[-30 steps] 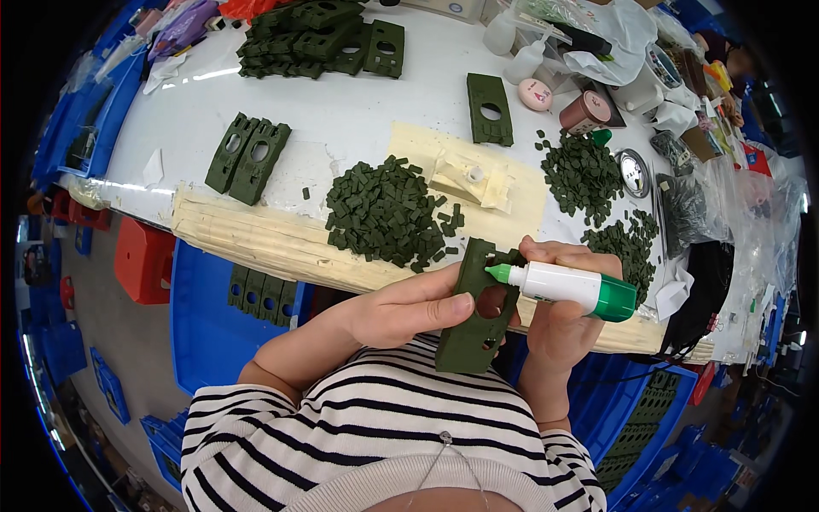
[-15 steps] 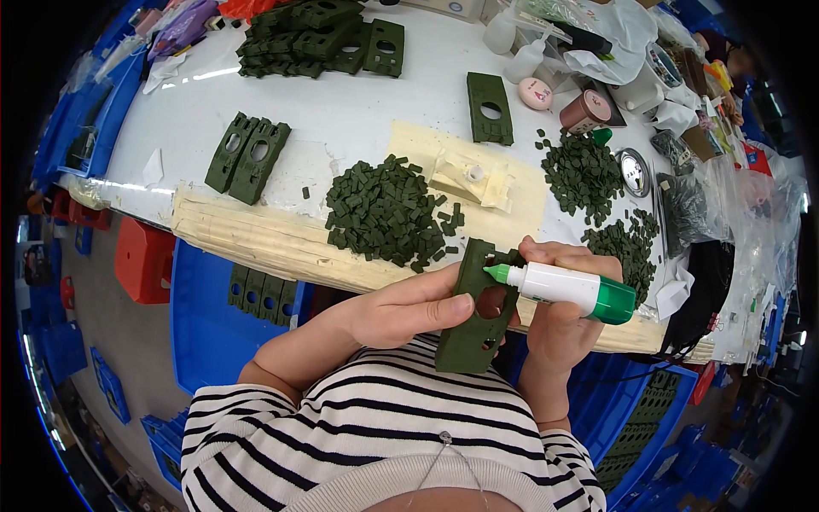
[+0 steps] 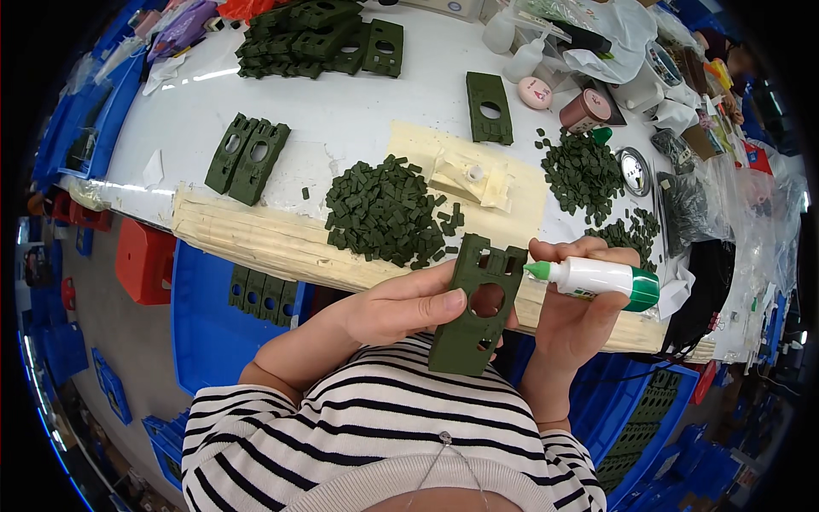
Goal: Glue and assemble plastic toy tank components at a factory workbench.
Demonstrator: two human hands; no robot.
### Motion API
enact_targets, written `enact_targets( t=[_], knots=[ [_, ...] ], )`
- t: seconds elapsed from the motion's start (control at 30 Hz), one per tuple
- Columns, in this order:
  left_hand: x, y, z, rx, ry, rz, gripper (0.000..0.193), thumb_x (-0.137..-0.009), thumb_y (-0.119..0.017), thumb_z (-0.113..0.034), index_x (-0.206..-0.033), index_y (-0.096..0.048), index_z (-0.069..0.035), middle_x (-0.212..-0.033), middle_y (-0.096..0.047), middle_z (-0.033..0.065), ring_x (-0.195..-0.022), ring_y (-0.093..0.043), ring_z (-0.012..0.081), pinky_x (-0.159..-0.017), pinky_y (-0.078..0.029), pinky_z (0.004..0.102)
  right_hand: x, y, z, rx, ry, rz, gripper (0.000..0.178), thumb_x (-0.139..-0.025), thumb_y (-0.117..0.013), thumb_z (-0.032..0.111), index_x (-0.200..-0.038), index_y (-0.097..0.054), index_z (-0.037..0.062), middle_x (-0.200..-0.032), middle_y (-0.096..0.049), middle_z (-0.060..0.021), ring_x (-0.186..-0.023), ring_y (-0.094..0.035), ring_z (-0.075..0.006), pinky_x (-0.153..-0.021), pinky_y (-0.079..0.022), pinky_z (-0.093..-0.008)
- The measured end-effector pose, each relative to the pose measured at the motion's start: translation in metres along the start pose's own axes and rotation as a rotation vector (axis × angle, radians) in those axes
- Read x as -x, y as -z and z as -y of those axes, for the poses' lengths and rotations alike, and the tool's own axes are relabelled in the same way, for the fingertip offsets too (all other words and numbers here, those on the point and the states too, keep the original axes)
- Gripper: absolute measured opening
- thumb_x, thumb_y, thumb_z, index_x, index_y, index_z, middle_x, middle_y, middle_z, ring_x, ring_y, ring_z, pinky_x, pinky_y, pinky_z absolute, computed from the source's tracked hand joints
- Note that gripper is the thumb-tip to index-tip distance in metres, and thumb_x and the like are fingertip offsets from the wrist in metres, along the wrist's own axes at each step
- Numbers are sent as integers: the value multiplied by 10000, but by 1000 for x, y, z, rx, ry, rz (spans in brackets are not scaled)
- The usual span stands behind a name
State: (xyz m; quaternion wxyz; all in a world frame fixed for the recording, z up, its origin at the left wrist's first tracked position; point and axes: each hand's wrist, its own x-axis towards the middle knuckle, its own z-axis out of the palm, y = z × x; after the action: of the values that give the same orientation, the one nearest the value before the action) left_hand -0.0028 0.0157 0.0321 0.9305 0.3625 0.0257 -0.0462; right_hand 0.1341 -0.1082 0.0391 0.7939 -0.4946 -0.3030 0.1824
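Observation:
My left hand [image 3: 401, 309] grips a dark green flat plastic plate [image 3: 475, 305] with a round hole, holding it upright over my lap in front of the table edge. My right hand [image 3: 573, 317] holds a white glue bottle [image 3: 597, 279] with a green nozzle and green base, lying sideways, its tip at the plate's upper right edge. A heap of small green blocks [image 3: 384, 211] lies on the white table [image 3: 341, 119] just beyond my hands.
Two green plates [image 3: 247, 158] lie at the left, a stack of them [image 3: 316, 34] at the far side, one single plate [image 3: 489, 107] in the middle. More small green pieces [image 3: 584, 171], jars and bags crowd the right. Blue crates [image 3: 209, 333] stand below.
The glue bottle's tip has stayed at the plate's top edge; both hands shifted only slightly.

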Motion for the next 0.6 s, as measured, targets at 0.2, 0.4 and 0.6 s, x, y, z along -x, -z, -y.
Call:
enact_targets(
  t=[0.2, 0.4, 0.6],
  knots=[
    [1, 3, 3, -22, -29, 3, 648, -890, -478, -401, -1332, -271, 24, -1130, -506, 207, -965, -573, 285, -837, -472, 394, 0, 0, 2, 41, 42, 40, 532, -850, -497, 501, -1019, -365, 14, -893, -517, -171, -809, -613, -288, -754, -553, -434],
    [2, -2, -4, -37, -5, -31, 652, -887, -483, -400, -1335, -267, 22, -1124, -509, 212, -968, -574, 277, -834, -476, 387, 0, 0, 1, 68, 63, 41, 548, -832, -526, 495, -1020, -365, 7, -887, -513, -174, -820, -606, -278, -742, -564, -450],
    [1, 4, 1, -45, -44, 11, 634, -904, -459, -381, -1342, -248, 25, -1123, -509, 217, -977, -571, 282, -834, -477, 400, 0, -1, 1, 96, 78, 43, 553, -829, -533, 492, -1020, -368, 0, -883, -509, -169, -824, -590, -254, -743, -562, -471]
  ],
)
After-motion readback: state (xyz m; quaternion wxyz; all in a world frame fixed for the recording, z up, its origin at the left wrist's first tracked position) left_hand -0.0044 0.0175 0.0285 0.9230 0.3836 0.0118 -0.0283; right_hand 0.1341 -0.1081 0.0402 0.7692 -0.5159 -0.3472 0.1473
